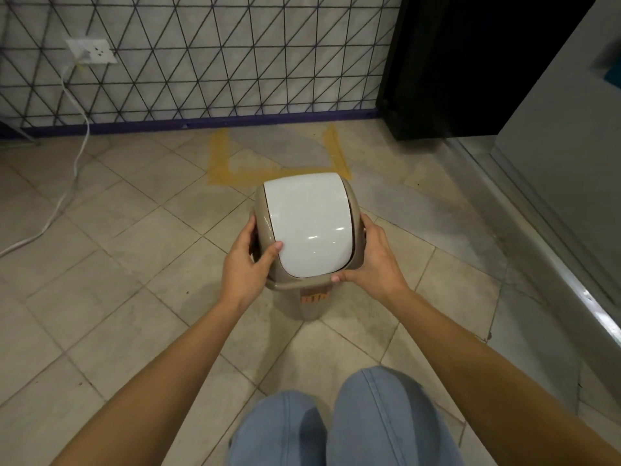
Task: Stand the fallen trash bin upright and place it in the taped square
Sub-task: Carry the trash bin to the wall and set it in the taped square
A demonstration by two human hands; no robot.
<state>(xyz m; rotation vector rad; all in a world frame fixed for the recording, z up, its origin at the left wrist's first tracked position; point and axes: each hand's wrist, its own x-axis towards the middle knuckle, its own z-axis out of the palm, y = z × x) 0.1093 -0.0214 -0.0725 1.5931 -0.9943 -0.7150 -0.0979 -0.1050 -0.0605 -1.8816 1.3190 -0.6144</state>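
A small beige trash bin [307,230] with a white domed swing lid stands upright on the tiled floor, its lid facing me. My left hand [247,260] grips its left side with the thumb on the lid's edge. My right hand [373,260] holds the right side, thumb along the lid's lower rim. An orange label shows on the bin's body below the lid. The square of yellow tape [221,163] lies on the floor just beyond the bin, against the wall; the bin hides part of its near edge.
A wall with a black triangle pattern and a purple baseboard [201,122] runs behind the square. A white cable [72,163] trails from a wall socket [92,51] on the left. A dark cabinet [470,79] and a grey metal unit [554,163] stand on the right. My knees [336,422] are below.
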